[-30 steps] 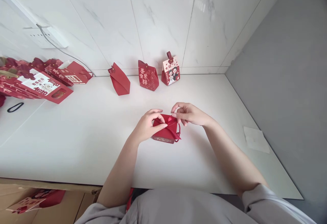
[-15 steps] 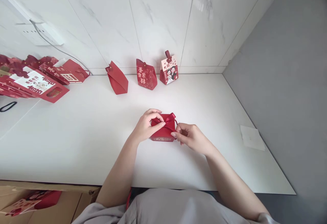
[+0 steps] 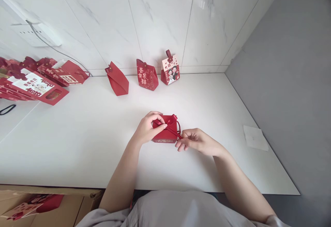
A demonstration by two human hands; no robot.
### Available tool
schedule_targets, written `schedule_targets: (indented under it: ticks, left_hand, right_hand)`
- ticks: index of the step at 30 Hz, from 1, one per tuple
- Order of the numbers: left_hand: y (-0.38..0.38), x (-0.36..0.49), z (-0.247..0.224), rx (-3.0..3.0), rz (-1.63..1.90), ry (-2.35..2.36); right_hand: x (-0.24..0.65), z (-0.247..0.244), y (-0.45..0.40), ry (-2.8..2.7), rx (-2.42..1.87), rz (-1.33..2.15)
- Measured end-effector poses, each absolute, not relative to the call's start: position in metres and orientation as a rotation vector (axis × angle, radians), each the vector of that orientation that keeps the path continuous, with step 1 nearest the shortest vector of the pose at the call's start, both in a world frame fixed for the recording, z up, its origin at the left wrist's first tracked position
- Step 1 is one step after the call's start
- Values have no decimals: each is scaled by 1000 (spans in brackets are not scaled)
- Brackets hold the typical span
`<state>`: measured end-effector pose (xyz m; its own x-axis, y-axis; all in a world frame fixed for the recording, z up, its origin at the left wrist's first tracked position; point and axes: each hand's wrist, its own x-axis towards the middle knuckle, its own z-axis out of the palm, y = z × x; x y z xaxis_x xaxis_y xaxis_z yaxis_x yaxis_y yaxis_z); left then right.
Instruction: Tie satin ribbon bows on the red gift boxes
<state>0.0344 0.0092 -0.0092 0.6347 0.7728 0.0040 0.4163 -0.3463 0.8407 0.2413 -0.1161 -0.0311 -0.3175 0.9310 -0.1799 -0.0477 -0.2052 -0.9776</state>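
A small red gift box (image 3: 165, 138) sits on the white table in front of me, with a red ribbon bow (image 3: 171, 119) on its top. My left hand (image 3: 152, 125) rests over the box's left side, thumb and forefinger pinched on the ribbon at the bow's middle. To the lower right, my right hand (image 3: 195, 141) pinches a ribbon tail (image 3: 176, 132) and holds it taut, away from the knot. A thin red cord handle (image 3: 179, 126) loops out at the box's right side.
Along the wall stand a plain red box (image 3: 118, 80), a red printed box (image 3: 147, 76) and a box with a couple drawn on it (image 3: 170, 70). Several flat red boxes (image 3: 38, 82) pile up at left. White paper (image 3: 255, 138) lies right; a cardboard carton (image 3: 74, 206) is below left.
My right hand has moved a little right and down, drawing the ribbon tail out from the bow. My left hand keeps its pinch in the same place.
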Motion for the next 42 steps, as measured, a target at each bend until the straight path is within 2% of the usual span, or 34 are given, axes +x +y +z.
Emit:
schedule_targets:
  ticks: [4, 9, 13, 18, 24, 27, 33, 42]
  left_hand:
    - [9, 31, -9, 1922, 495, 885]
    - [24, 17, -7, 1712, 505, 688]
    - [42, 10, -1, 1844, 501, 617]
    - [47, 18, 8, 2043, 354, 563]
    - [43, 24, 16, 2052, 256, 645]
    - [46, 24, 16, 1977, 250, 552]
    - [46, 24, -1, 1681, 414, 495]
    - [33, 21, -26, 1574, 577, 690]
  right_hand:
    - [252, -24, -118, -1434, -1227, 1626]
    - [268, -7, -121, -1668, -1551, 1425]
    - [283, 13, -115, -1706, -1817, 1204]
    - [278, 30, -95, -1739, -1753, 1088]
    - [237, 20, -96, -1869, -1658, 793]
    - [219, 9, -98, -1900, -1584, 468]
    - [200, -1, -86, -1871, -1549, 209]
    - [181, -27, -67, -1705, -1506, 349]
